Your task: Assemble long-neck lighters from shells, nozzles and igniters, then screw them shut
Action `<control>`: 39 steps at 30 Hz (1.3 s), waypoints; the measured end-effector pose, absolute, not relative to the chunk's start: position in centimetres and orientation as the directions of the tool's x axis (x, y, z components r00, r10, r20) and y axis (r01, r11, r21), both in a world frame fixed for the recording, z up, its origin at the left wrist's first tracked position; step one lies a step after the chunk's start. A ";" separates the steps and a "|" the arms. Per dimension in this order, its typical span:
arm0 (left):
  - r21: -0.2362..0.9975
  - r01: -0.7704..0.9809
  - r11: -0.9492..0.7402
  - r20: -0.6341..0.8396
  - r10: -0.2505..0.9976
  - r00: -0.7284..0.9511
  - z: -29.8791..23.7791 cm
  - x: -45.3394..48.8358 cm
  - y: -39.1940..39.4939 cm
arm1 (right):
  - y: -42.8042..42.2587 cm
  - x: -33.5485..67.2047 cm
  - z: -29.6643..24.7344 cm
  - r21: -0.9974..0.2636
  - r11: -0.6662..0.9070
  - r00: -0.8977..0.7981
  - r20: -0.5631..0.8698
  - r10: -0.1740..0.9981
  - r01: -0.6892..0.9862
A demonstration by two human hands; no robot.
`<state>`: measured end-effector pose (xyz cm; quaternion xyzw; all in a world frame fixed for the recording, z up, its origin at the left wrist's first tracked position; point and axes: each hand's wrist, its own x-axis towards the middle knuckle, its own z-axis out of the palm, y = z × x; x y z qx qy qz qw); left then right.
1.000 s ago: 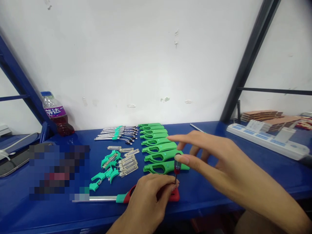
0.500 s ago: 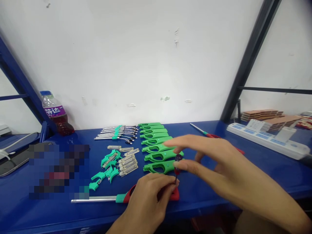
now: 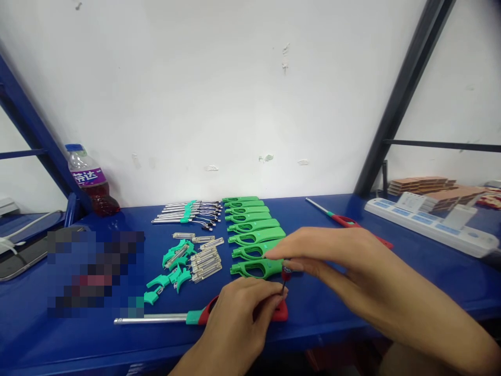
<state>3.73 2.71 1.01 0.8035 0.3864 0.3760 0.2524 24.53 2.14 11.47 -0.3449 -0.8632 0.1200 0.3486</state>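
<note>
A red gas lighter (image 3: 279, 312) with a green collar and long metal tube lies along the table's front edge. My left hand (image 3: 235, 318) rests over its handle and hides much of it. Thumb and index finger of that hand pinch around the thin shaft of a small screwdriver (image 3: 286, 273), which stands nearly upright over the lighter's handle end. My right hand (image 3: 348, 282) closes thumb and index finger on the top of the screwdriver's dark red handle. The screwdriver's tip is hidden by my left fingertips.
Beyond my hands lie several green lighter shells (image 3: 250, 239), metal tubes with wires (image 3: 183, 211), clear fuel tanks (image 3: 205, 263) and green triggers (image 3: 176, 277). Another red lighter (image 3: 344, 221) and a power strip (image 3: 426, 224) are right. A bottle (image 3: 92, 183) stands at left.
My right hand has come down slightly, and its index finger has moved from above the screwdriver onto its handle top. The left hand and the lighter keep their place.
</note>
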 end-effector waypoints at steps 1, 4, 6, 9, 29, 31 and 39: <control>0.693 0.433 -0.577 0.410 0.809 0.421 1.0 3.7 2.7 | 2.2 24.4 11.6 -0.461 0.722 -0.509 0.513 0.691 0.515; 0.685 0.438 -0.582 0.406 0.804 0.435 1.1 3.6 2.7 | 2.4 24.1 11.8 -0.455 0.671 -0.446 0.511 0.735 0.585; 0.687 0.432 -0.585 0.411 0.802 0.433 1.0 3.5 2.7 | 2.4 24.2 11.7 -0.427 0.645 -0.411 0.520 0.749 0.634; 0.688 0.424 -0.589 0.416 0.799 0.433 0.9 3.5 2.7 | 2.2 25.0 11.4 -0.411 0.685 -0.441 0.545 0.713 0.601; 0.674 0.444 -0.591 0.423 0.801 0.424 0.6 3.6 2.8 | 2.6 24.9 12.2 -0.476 0.748 -0.540 0.517 0.664 0.463; 0.673 0.444 -0.592 0.422 0.800 0.427 0.7 3.6 2.8 | 2.7 24.6 12.3 -0.448 0.723 -0.493 0.533 0.688 0.525; 0.684 0.437 -0.584 0.409 0.803 0.434 0.9 3.5 2.9 | 2.1 25.3 12.3 -0.513 0.750 -0.609 0.455 0.650 0.417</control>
